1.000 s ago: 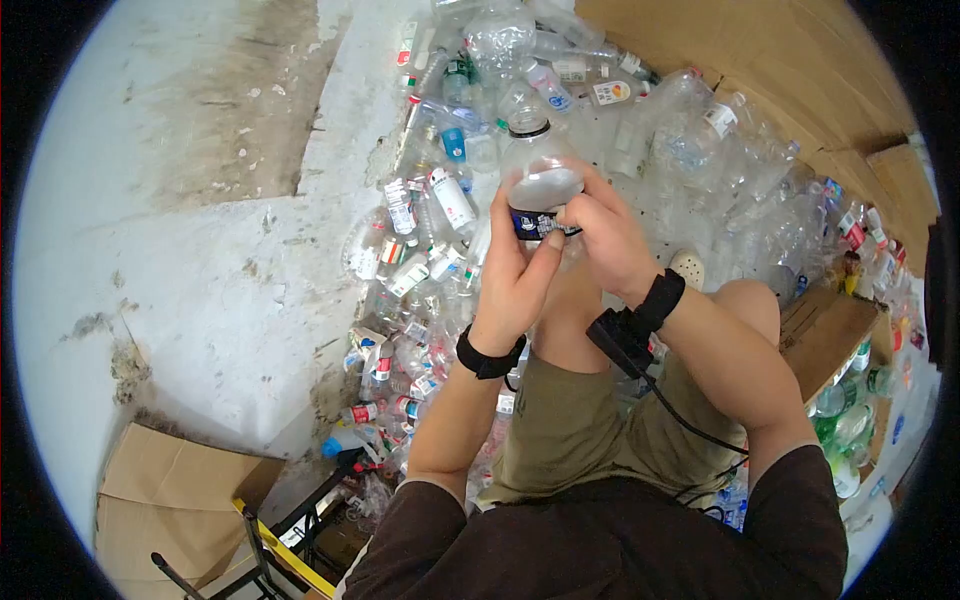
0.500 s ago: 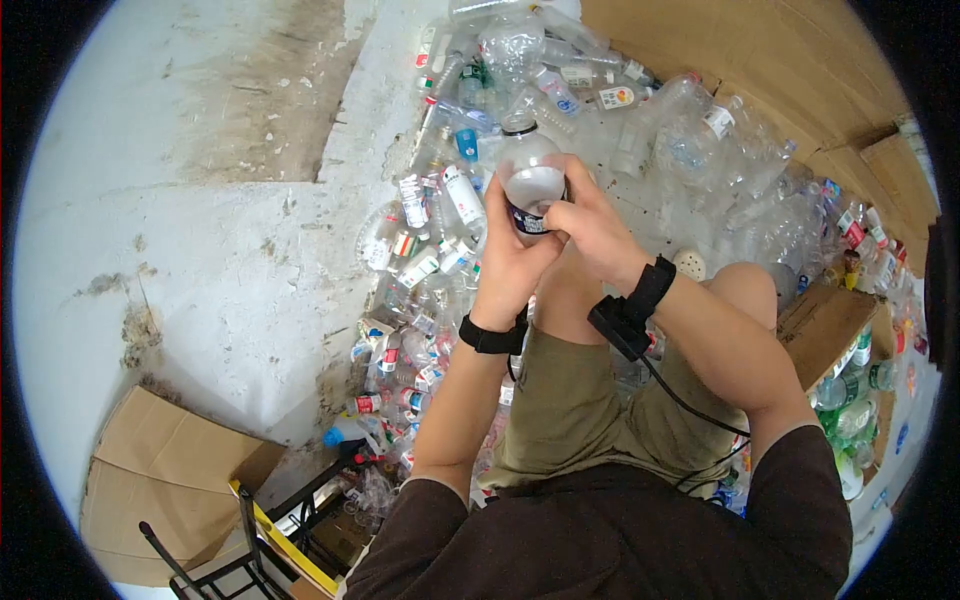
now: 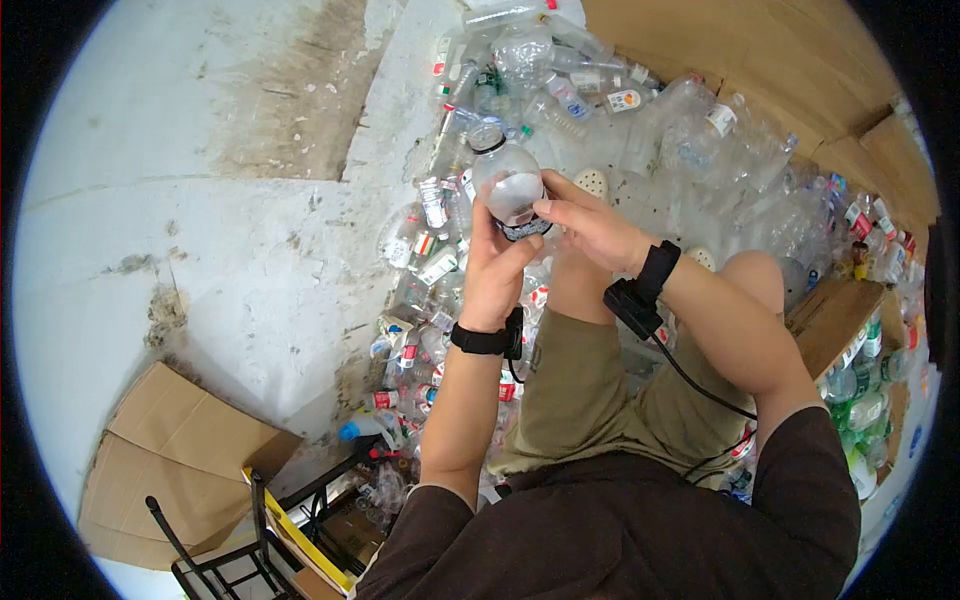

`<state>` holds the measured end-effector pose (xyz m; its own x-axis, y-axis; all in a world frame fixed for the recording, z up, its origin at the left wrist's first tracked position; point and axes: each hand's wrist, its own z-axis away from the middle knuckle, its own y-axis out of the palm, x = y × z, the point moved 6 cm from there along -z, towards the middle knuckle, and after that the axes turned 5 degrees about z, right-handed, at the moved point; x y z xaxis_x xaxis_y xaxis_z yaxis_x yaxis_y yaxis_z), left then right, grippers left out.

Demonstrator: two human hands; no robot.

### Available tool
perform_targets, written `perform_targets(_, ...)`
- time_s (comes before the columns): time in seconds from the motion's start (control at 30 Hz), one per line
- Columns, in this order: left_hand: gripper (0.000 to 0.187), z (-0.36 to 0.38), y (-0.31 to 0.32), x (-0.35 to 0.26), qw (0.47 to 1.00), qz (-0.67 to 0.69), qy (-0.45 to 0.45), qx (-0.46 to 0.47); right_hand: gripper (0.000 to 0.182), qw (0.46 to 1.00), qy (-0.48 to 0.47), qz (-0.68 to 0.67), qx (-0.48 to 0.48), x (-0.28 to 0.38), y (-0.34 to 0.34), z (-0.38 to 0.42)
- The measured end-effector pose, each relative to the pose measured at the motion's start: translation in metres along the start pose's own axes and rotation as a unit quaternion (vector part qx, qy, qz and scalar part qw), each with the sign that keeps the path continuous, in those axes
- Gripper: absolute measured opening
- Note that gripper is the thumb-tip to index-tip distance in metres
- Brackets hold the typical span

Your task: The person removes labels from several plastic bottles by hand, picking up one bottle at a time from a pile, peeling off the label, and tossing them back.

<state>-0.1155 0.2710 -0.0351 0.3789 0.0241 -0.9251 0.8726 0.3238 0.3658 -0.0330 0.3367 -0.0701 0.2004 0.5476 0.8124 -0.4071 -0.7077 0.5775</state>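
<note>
A clear, round-shouldered plastic bottle (image 3: 508, 178) is held up in front of me, its neck tilted to the left and away. No cap shows on its mouth, and a dark printed label wraps the lower part. My left hand (image 3: 494, 275) is closed around the base, thumb against the label. On the bottle's right side, my right hand (image 3: 598, 228) grips with its thumb near the label's upper edge; its other fingers are partly hidden behind the bottle.
Many clear bottles (image 3: 690, 140) lie in a heap on the floor. Cardboard (image 3: 760, 50) stands behind them, and a box of green bottles (image 3: 862, 410) is at my right. To the left are a stained white wall (image 3: 250, 260), a cardboard sheet (image 3: 180, 460) and a black metal frame (image 3: 258, 520).
The bottle has moved slightly left and its neck tilts further left. My left thumb now lies across the label; my right thumb has shifted up from it.
</note>
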Motion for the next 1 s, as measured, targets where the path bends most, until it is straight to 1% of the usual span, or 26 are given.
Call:
perform_targets(0.07,0.073,0.0,-0.001,0.005,1.0,-0.025,-0.003,-0.013,0.054,1.0,0.005,-0.023,-0.002,-0.001,0.006,0.002)
perform_targets(0.13,0.074,0.0,0.0,0.007,0.999,-0.035,-0.008,-0.021,0.051,0.998,-0.052,0.024,-0.026,0.003,0.006,0.003)
perform_targets(0.17,0.074,0.001,0.0,0.008,0.999,-0.043,-0.015,-0.028,0.051,0.998,-0.052,0.023,-0.026,0.0,0.004,0.002)
perform_targets(0.23,0.072,0.001,0.004,0.009,0.998,-0.06,-0.01,-0.031,0.048,0.995,-0.06,0.071,-0.03,-0.004,0.0,0.0)
perform_targets(0.27,0.07,0.001,0.004,0.009,0.997,-0.075,-0.005,-0.034,0.048,0.995,-0.06,0.07,-0.03,-0.007,0.001,-0.001)
perform_targets(0.3,0.07,0.0,0.003,0.011,0.997,-0.076,-0.006,-0.034,0.046,0.997,-0.05,0.019,-0.049,-0.008,0.001,-0.003)
perform_targets(0.33,0.067,-0.001,0.0,0.013,0.989,-0.148,0.005,-0.028,0.044,0.996,-0.039,-0.032,-0.069,-0.01,0.002,-0.003)
perform_targets(0.37,0.065,-0.001,-0.001,0.015,0.975,-0.22,0.014,-0.023,0.044,0.996,-0.039,-0.034,-0.07,-0.01,0.004,-0.002)
perform_targets(0.4,0.065,-0.003,0.001,0.014,0.975,-0.22,0.012,-0.022,0.043,0.994,-0.018,-0.06,-0.095,-0.01,0.005,0.0)
perform_targets(0.43,0.065,-0.004,0.001,0.012,0.963,-0.268,0.006,-0.033,0.042,0.989,0.003,-0.085,-0.119,-0.011,0.004,0.001)
perform_targets(0.47,0.066,-0.006,0.002,0.01,0.948,-0.315,-0.001,-0.044,0.042,0.989,0.004,-0.086,-0.12,-0.012,0.005,0.0)
perform_targets(0.5,0.066,-0.007,0.003,0.01,0.948,-0.314,-0.003,-0.045,0.043,0.986,-0.019,-0.095,-0.134,-0.011,0.004,-0.003)
perform_targets(0.53,0.071,-0.008,0.005,0.008,0.936,-0.351,0.01,-0.035,0.043,0.983,-0.042,-0.104,-0.147,-0.009,0.003,-0.004)
perform_targets(0.57,0.076,-0.009,0.007,0.006,0.922,-0.387,0.023,-0.024,0.043,0.983,-0.041,-0.104,-0.147,-0.01,0.003,-0.004)
perform_targets(0.63,0.078,-0.01,0.006,0.008,0.924,-0.382,0.018,-0.02,0.045,0.979,-0.056,-0.112,-0.16,-0.008,0.001,-0.001)
perform_targets(0.8,0.083,-0.01,0.002,0.008,0.93,-0.366,0.014,-0.008,0.046,0.979,-0.051,-0.106,-0.168,-0.01,0.004,0.001)
perform_targets(0.87,0.086,-0.009,0.0,0.009,0.944,-0.33,-0.016,0.005,0.046,0.979,-0.054,-0.099,-0.168,-0.013,0.005,0.002)
perform_targets(0.9,0.086,-0.009,-0.003,0.008,0.944,-0.33,-0.014,0.004,0.046,0.984,-0.052,-0.079,-0.15,-0.014,0.007,0.003)
perform_targets(0.97,0.085,-0.006,-0.009,0.006,0.967,-0.251,-0.019,-0.028,0.046,0.988,-0.049,-0.058,-0.131,-0.017,0.005,0.003)
perform_targets(1.0,0.085,-0.004,-0.008,0.005,0.967,-0.251,-0.019,-0.028,0.046,0.994,-0.044,-0.006,-0.103,-0.015,0.005,0.0)
